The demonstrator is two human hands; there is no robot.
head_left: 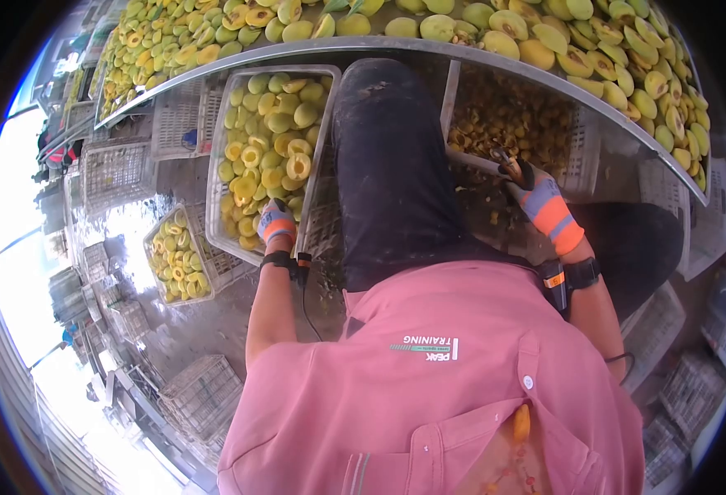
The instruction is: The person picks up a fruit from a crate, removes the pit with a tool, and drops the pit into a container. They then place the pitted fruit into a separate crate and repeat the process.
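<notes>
My left hand [277,223], in a grey and orange glove, is at the near right part of a white crate [217,177] of yellow-green halved fruit [268,157]. Its dark fingertips reach over the fruit, and whether they grip a piece cannot be made out. On the other side, my right hand [538,196], gloved the same way, closes around a short tool [510,165] with a brown handle and dark metal end. That hand is above the near edge of a second crate [579,153], which holds brown pits and scraps [511,120].
A metal-rimmed table [363,43] heaped with halved fruit [437,27] curves across the far side. A smaller crate of fruit [179,257] stands on the wet floor at left. Stacked crates [202,400] are behind it. My knee [387,107] rises between the two near crates.
</notes>
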